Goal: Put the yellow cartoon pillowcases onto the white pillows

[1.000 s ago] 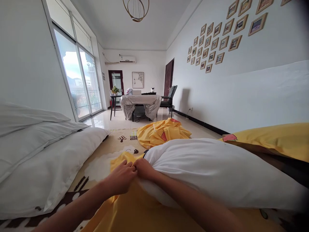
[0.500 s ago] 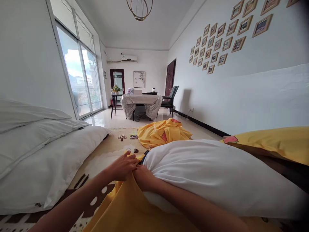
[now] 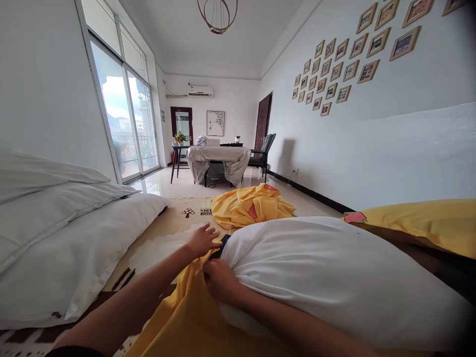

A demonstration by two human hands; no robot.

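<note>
A white pillow (image 3: 316, 277) lies in front of me, its dark-trimmed corner pointing to the middle. A yellow pillowcase (image 3: 193, 312) spreads below and to the left of it, partly under the pillow. My right hand (image 3: 223, 280) is closed on the pillowcase's edge, pressed against the pillow's near end; its fingertips are hidden. My left hand (image 3: 204, 241) is just beyond, at the pillow's dark corner (image 3: 222, 244), with its fingers apart. Whether its thumb touches the cloth I cannot tell.
Several white pillows (image 3: 89, 238) are stacked at the left on a patterned mat (image 3: 174, 213). A crumpled yellow cloth (image 3: 253, 204) with red prints lies ahead. At the right is a yellow-covered pillow (image 3: 416, 218). A draped table (image 3: 219, 153) and a black chair (image 3: 265, 151) stand farther back.
My left hand has lifted off the pillowcase edge and moved slightly up and forward, its fingers spreading. My right hand stays at nearly the same spot on the cloth.
</note>
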